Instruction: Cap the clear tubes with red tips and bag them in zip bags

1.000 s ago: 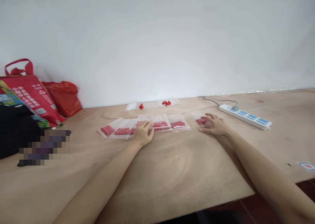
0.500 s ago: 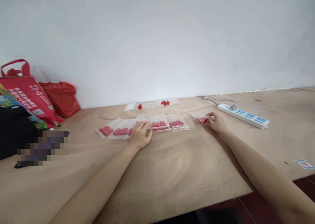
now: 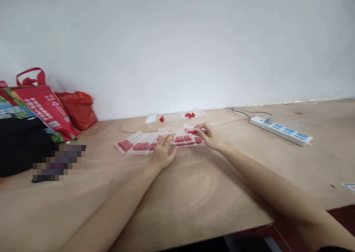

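Several clear plastic bags holding red pieces lie overlapping in a row on the wooden table. The leftmost bag (image 3: 125, 145) is tilted, and the bag beside it (image 3: 141, 146) lies flatter. My left hand (image 3: 163, 152) rests over the middle of the row, fingers stretched out and partly covering a bag. Right of its fingertips lies another bag (image 3: 183, 139). My right hand (image 3: 209, 136) pinches a small bag of red pieces (image 3: 191, 130) above the row's right end. Its fingers partly hide the rightmost bag (image 3: 200, 142) below.
Farther back, near the wall, lie small red pieces (image 3: 190, 115) and one more red piece (image 3: 162, 119) on clear bags. A white power strip (image 3: 281, 130) with a grey cable is on the right. At left stand a red shopping bag (image 3: 47, 109), a red plastic bag (image 3: 79, 109) and a black bag (image 3: 22, 146).
My right hand has moved left with its bag, from beside the row to over its right end. The left hand stays over the middle bags. The view has shifted slightly.
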Tool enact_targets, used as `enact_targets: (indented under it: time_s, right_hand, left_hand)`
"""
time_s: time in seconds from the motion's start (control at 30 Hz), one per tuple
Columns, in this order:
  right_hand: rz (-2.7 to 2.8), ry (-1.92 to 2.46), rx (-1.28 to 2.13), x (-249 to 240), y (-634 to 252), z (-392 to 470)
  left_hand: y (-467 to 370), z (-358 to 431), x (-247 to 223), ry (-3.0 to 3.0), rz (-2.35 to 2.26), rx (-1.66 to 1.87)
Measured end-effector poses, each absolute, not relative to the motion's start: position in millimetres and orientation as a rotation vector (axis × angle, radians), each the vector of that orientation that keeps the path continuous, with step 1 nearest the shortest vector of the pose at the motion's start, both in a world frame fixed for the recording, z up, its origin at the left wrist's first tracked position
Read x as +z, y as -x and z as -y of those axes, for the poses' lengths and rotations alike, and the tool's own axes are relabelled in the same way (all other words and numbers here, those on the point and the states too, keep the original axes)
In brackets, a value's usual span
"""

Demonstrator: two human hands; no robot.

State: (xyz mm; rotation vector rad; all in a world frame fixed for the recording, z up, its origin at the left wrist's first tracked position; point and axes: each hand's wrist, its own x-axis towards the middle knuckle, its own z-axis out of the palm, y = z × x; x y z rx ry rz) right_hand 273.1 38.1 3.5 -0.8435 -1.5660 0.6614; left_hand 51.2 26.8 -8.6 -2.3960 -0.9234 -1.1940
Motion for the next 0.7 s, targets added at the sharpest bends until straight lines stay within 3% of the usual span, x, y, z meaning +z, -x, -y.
enact_targets:
  time_s: [0.23,0.7]
  right_hand:
    - [1.898,0.759,0.492,-18,-237,-38]
    - [1.972,0.752,-0.236,-29,-255,-33]
  left_hand:
    - [-39,-40,-12,2.416,0.702,-1.129]
    - [-33,-41,-8,2.385,0.654,-1.228]
